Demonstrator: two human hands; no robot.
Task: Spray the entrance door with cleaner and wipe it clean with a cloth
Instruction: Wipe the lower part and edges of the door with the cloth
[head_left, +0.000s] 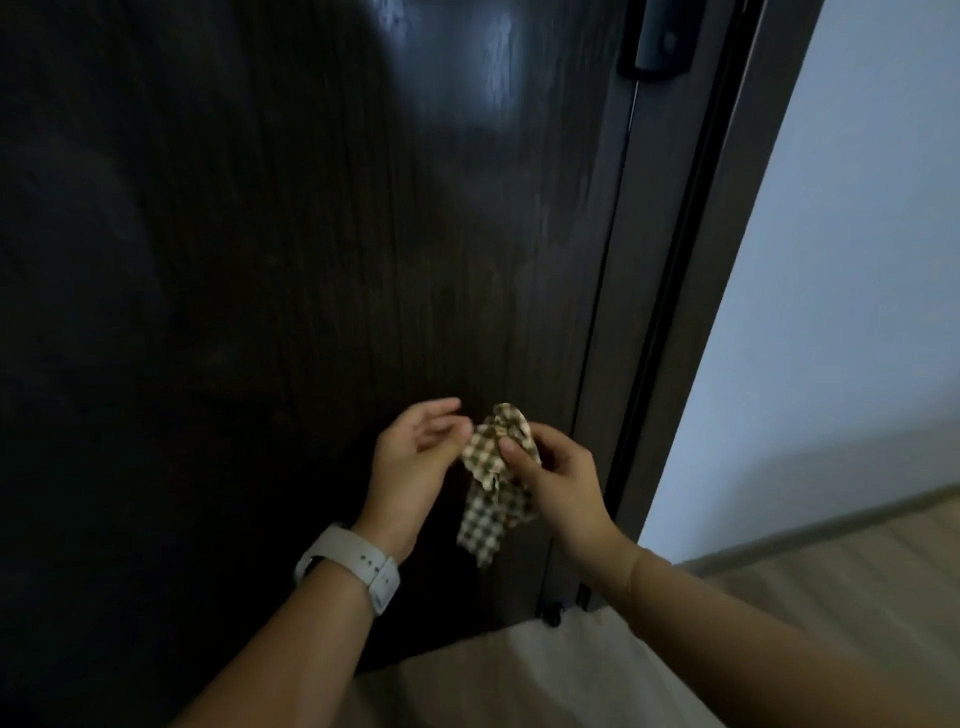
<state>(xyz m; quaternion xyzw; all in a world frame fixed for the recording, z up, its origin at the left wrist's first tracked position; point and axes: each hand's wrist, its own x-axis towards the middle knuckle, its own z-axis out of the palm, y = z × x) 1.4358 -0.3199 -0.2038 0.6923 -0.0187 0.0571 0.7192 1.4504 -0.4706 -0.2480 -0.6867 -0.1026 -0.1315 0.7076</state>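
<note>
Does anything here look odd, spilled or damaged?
Nothing damaged. The dark door shows pale streaks near its top, perhaps wet cleaner or glare. The checked cloth hangs bunched in the right hand, off the door.

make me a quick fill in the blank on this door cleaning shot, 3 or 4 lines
1. The cloth has a ____ pattern.
2. The cloth is pinched by the ____ hand, while the other hand stays open beside it.
3. A pale band is worn on the ____ wrist.
4. The dark door stands to the ____ of the light wall.

Missing words: checked; right; left; left
</note>
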